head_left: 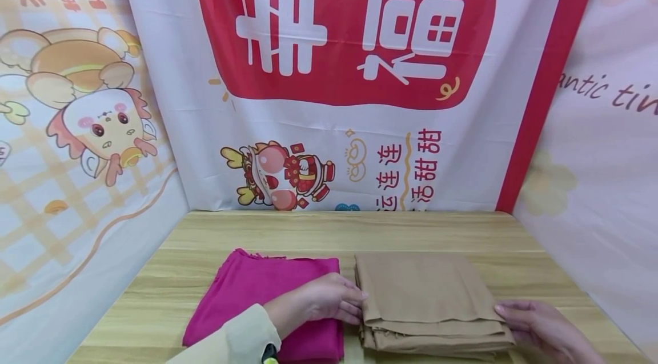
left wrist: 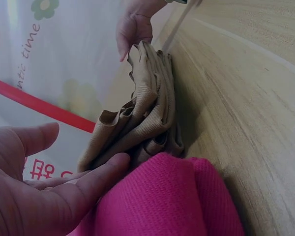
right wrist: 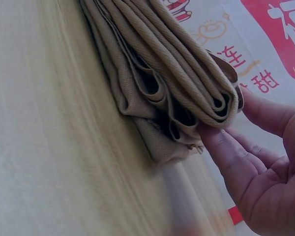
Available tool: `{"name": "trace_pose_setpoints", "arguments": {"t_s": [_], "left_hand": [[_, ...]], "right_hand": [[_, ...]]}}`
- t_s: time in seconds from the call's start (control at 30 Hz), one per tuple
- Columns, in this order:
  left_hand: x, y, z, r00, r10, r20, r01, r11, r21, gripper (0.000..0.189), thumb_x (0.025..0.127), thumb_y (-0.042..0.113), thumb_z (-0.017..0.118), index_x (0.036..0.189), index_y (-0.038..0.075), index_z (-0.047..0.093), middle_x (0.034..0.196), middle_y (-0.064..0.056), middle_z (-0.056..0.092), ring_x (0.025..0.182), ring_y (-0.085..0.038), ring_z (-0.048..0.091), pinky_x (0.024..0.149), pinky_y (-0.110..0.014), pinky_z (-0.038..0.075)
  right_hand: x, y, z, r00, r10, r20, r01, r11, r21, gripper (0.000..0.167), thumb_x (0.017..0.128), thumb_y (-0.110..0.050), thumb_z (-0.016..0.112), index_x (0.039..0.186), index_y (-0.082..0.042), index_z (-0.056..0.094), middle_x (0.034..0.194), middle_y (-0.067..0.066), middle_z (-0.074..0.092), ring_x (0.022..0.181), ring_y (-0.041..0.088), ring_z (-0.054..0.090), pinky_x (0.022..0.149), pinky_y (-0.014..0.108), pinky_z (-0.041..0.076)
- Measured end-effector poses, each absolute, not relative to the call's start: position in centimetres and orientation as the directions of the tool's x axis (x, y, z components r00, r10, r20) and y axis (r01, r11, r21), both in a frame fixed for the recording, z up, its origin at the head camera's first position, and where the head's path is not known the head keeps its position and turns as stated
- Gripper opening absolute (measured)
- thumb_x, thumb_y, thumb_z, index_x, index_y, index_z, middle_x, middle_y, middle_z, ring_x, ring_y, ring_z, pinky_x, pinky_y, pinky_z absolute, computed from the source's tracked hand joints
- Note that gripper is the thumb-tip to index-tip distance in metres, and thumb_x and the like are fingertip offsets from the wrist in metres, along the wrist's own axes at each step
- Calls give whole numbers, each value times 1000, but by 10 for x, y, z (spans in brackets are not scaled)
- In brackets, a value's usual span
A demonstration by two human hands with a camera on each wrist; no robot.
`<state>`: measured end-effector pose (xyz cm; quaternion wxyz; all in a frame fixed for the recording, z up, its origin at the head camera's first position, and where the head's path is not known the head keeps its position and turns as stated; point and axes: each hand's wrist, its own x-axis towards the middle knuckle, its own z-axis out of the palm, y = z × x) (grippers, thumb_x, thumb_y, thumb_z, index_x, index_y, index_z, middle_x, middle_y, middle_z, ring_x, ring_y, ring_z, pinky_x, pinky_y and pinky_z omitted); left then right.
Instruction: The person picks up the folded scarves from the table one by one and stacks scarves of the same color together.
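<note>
A folded brown scarf (head_left: 424,290) lies in several layers on the wooden table, right of centre in the head view. Beside it on the left is a folded magenta scarf (head_left: 267,290) with fringe along its far edge. My left hand (head_left: 329,298) reaches over the magenta scarf, its fingers touching the brown scarf's left side. In the left wrist view the left thumb stands apart from the fairly straight fingers. At the opposite edge, my right hand (right wrist: 265,152) pinches the brown scarf's folded layers between thumb and fingers.
The wood-grain table (head_left: 349,230) runs back to a printed white and red cloth backdrop (head_left: 180,124). Printed cloth walls (head_left: 56,181) stand along both sides. Wood surface shows behind the two scarves and to their left.
</note>
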<state>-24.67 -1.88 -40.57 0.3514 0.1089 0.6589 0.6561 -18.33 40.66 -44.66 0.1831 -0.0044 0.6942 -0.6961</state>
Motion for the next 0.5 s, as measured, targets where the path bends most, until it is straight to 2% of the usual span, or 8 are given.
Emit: {"name": "trace_pose_setpoints", "arguments": {"t_s": [0.1,0.23,0.5], "left_hand": [[-247,-20,-402,-726,602,-332,-312,142,939,36,95,3,59,120,-21,49,108,-29,62,105,-45,61,87,-52,52],[-247,-23,-396,-717,608,-342,-307,166,937,42,96,6,59,124,-23,45,110,-29,61,105,-44,61,87,-52,52],[-249,-33,-387,-704,637,-314,-247,194,949,40,98,11,59,123,-20,50,109,-28,63,105,-44,61,88,-52,51]], "right_hand": [[-184,408,-444,-943,-231,-240,225,88,-970,29,99,-13,57,115,11,63,108,12,69,97,22,67,84,37,55],[-185,410,-438,-949,-229,-218,193,125,-973,31,99,-13,57,118,11,61,110,11,68,98,20,66,86,36,55],[-191,413,-426,-949,-283,-135,121,66,-990,29,100,-6,53,120,14,57,110,6,68,99,15,66,88,34,53]]}}
